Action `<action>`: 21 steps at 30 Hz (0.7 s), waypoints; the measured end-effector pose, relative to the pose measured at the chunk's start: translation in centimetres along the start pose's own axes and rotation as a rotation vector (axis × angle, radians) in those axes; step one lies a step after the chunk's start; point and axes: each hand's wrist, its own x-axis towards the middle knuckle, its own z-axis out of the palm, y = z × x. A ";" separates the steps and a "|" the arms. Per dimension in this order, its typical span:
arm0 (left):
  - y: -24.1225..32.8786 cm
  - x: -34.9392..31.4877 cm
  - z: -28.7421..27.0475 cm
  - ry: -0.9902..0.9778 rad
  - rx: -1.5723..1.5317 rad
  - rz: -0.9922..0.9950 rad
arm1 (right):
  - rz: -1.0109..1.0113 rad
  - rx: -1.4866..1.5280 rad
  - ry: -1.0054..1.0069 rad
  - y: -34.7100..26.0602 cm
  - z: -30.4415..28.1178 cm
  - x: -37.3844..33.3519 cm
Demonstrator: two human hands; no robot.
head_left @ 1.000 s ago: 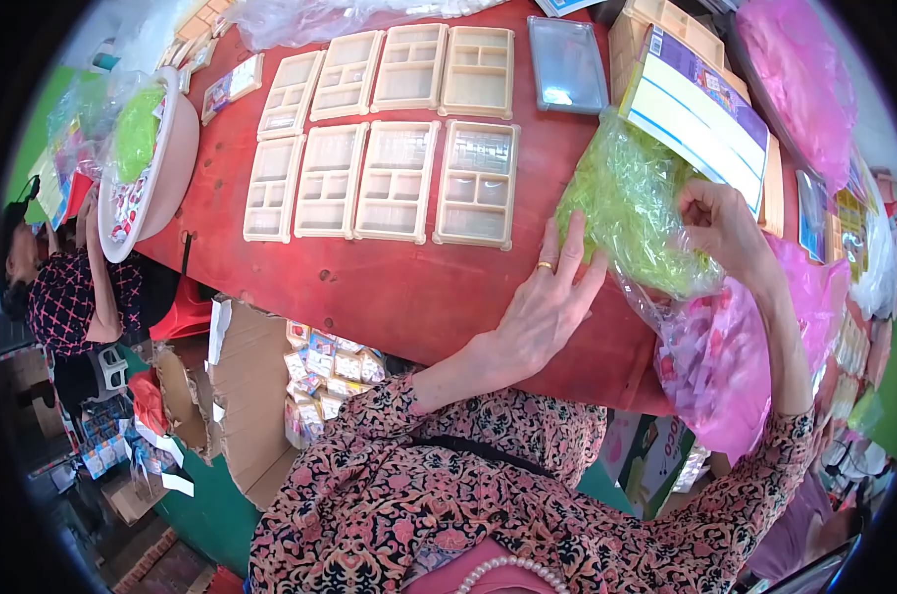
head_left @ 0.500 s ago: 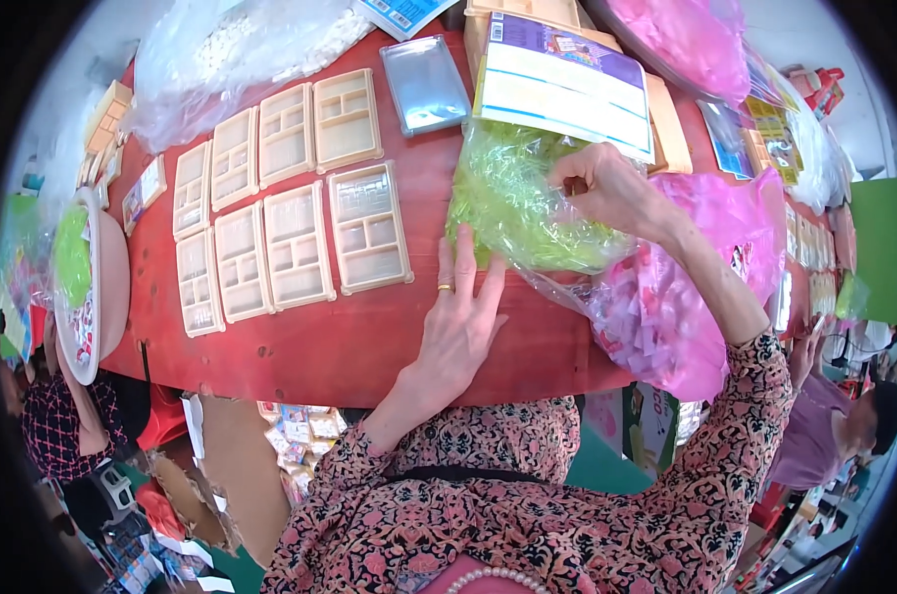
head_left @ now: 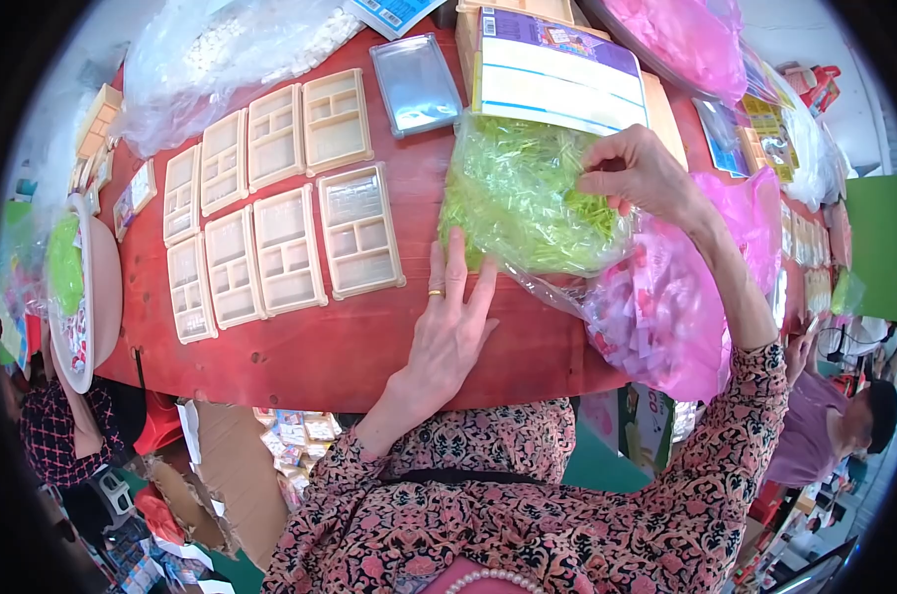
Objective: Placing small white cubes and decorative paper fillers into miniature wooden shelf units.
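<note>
A clear plastic bag (head_left: 528, 213) full of thin, bright green plastic pieces lies on the red table. My left hand (head_left: 448, 322), a ring on one finger, rests with fingers spread, its fingertips against the bag's near left edge. Over the bag's right side, my right hand (head_left: 647, 178) is closed in a pinch; what it holds, if anything, is hidden by the fingers. Loose green pieces (head_left: 595, 210) show just below those fingertips. To the left, several cream compartment trays (head_left: 360, 243) stand in two rows, with no pieces visible in them.
A pink bag (head_left: 656, 307) of small packets lies at the right. Behind the green pieces are a printed card (head_left: 562, 84) and a clear plastic case (head_left: 417, 84). A bag of white pieces (head_left: 241, 49) sits at the far left; a basin (head_left: 102, 297) stands by the left edge.
My right hand has shifted a little to the right across the bag, and more loose green pieces show beneath its fingers. My left hand stays at the bag's edge.
</note>
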 end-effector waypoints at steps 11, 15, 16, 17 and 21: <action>0.2 0.1 0.1 0.005 -0.004 -0.003 | -0.254 -0.240 0.291 1.7 4.1 1.5; 0.1 0.0 0.3 0.004 -0.008 0.008 | -0.081 0.045 0.198 1.1 2.6 0.5; 0.1 0.0 0.3 0.003 -0.012 0.010 | 0.058 0.168 0.188 0.9 2.3 0.1; 0.1 0.0 0.2 0.001 -0.012 0.007 | 0.062 0.165 0.191 1.0 2.1 -0.2; 0.0 0.0 0.4 -0.004 0.003 0.005 | 0.029 0.261 0.230 1.3 1.1 -1.5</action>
